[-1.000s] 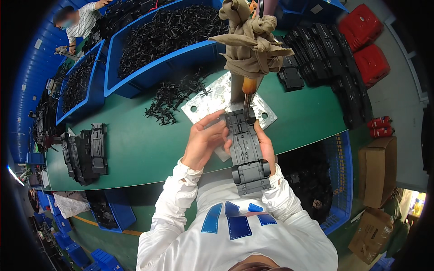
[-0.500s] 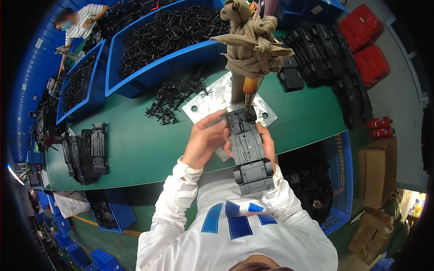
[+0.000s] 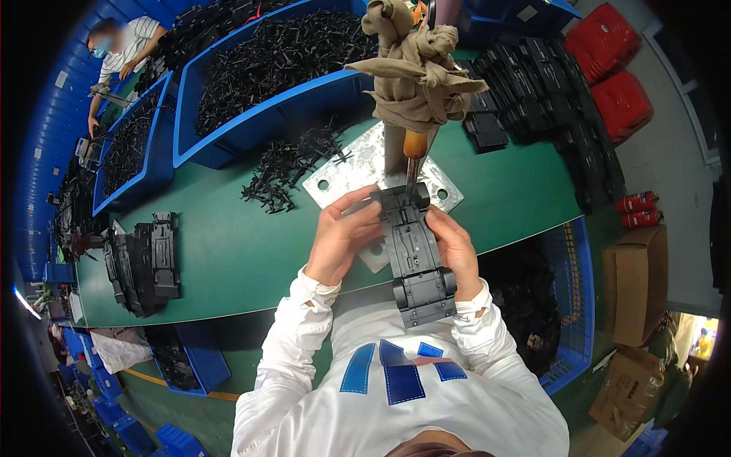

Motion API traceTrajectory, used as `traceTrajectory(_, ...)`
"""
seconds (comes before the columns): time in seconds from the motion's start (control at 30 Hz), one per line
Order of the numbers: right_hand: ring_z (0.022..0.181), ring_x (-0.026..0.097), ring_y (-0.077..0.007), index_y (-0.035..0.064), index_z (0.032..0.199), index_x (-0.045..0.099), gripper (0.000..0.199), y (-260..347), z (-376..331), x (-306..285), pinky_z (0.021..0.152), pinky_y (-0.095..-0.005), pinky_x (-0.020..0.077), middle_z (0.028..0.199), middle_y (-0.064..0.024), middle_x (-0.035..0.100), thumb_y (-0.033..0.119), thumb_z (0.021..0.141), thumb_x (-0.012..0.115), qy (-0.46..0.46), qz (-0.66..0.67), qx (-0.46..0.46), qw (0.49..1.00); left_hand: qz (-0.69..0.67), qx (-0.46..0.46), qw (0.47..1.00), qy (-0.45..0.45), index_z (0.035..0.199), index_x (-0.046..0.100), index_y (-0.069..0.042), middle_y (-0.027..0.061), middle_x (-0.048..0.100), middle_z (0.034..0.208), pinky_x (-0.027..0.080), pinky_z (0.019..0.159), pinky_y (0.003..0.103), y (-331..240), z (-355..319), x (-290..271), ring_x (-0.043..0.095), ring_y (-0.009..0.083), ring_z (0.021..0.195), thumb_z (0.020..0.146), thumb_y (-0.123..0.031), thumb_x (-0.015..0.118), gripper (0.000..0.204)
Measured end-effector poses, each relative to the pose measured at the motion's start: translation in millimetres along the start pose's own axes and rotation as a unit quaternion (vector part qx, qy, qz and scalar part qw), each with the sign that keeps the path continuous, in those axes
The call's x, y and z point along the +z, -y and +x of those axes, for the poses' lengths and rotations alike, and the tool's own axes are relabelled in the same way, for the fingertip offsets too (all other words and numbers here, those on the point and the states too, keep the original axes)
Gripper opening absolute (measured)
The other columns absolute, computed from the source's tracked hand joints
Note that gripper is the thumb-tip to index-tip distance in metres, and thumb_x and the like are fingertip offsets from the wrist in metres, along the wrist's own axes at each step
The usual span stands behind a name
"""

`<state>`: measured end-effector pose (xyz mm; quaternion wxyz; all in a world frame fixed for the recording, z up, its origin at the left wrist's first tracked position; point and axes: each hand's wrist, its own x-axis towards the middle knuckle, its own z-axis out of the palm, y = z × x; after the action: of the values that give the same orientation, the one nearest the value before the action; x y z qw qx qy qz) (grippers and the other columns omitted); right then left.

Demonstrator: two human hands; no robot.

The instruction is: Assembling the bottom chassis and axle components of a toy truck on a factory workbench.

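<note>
A black plastic toy-car chassis [image 3: 415, 247] is held lengthwise in front of me, its far end under the metal tip of a soldering-iron-like tool [image 3: 413, 164]. My left hand [image 3: 339, 240] grips the chassis by its far left edge, with thumb and fingers bent around it. On the other side, my right hand [image 3: 455, 250] pinches the right edge just below the tip. Knotted beige cloth [image 3: 419, 84] wraps the tool's upper part. Beneath it lies a shiny metal plate [image 3: 327, 184] with holes, partly hidden by my hands.
Loose black parts [image 3: 285, 167] lie left of the plate, before a large blue bin [image 3: 266, 118] full of them. Chassis stacks stand at right [image 3: 533, 91] and left [image 3: 145, 263] on the green table [image 3: 221, 259]. A co-worker [image 3: 129, 46] stands far left.
My right hand has moved from beneath the chassis to its right edge, its fingers now on the side near the tip. My left hand remains at the far left edge.
</note>
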<state>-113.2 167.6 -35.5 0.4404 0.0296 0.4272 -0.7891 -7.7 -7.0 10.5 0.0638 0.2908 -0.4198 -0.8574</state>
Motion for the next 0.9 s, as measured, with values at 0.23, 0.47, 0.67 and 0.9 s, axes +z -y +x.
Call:
traceTrajectory(0.23, 0.115, 0.059, -0.0210, -0.0096, 0.132, 0.053, 0.041, -0.7, 0.0, 5.5, 0.103, -0.0316, 0.0433, 0.126, -0.0155, 0.062, 0.002, 0.093, 0.062, -0.055, 0.033, -0.007, 0.998, 0.010, 0.006, 1.000, -0.011, 0.133, 0.053, 0.001, 0.0141, 0.069, 0.109, 0.053, 0.086, 0.031, 1.0, 0.3, 0.8, 0.068, 0.0192, 0.093, 0.091, -0.012, 0.068, 0.046)
traceTrajectory(0.47, 0.113, 0.059, -0.0208, -0.0099, 0.130, 0.054, 0.042, 4.3, 1.0, 16.0, 0.101, -0.0313, 0.0440, 0.122, -0.0145, 0.063, 0.002, 0.091, 0.064, -0.085, 0.032, 0.003, 0.996, 0.016, 0.007, 1.000, -0.012, 0.133, 0.054, 0.001, 0.0137, 0.069, 0.107, 0.052, 0.084, 0.030, -1.5, -0.6, -1.4, 0.067, 0.0190, 0.091, 0.091, -0.013, 0.068, 0.046)
traceTrajectory(0.67, 0.113, 0.059, -0.0202, -0.0097, 0.130, 0.054, 0.043, 0.5, 4.2, 11.3, 0.101, -0.0303, 0.0436, 0.122, -0.0141, 0.062, 0.004, 0.091, 0.065, -0.079, 0.027, 0.010, 0.996, 0.014, 0.008, 1.000, -0.011, 0.133, 0.053, 0.001, 0.0136, 0.068, 0.107, 0.052, 0.084, 0.030, -1.0, -0.2, -4.3, 0.067, 0.0187, 0.090, 0.090, -0.012, 0.067, 0.047)
traceTrajectory(0.9, 0.115, 0.058, -0.0203, -0.0087, 0.134, 0.051, 0.046, 2.2, 5.7, 10.8, 0.102, -0.0301, 0.0427, 0.124, -0.0137, 0.061, 0.005, 0.091, 0.064, -0.060, 0.021, 0.010, 0.998, 0.014, 0.010, 1.000, -0.020, 0.134, 0.052, 0.001, 0.0129, 0.068, 0.106, 0.052, 0.083, 0.030, -2.0, -0.9, -2.5, 0.067, 0.0185, 0.089, 0.090, -0.013, 0.067, 0.048)
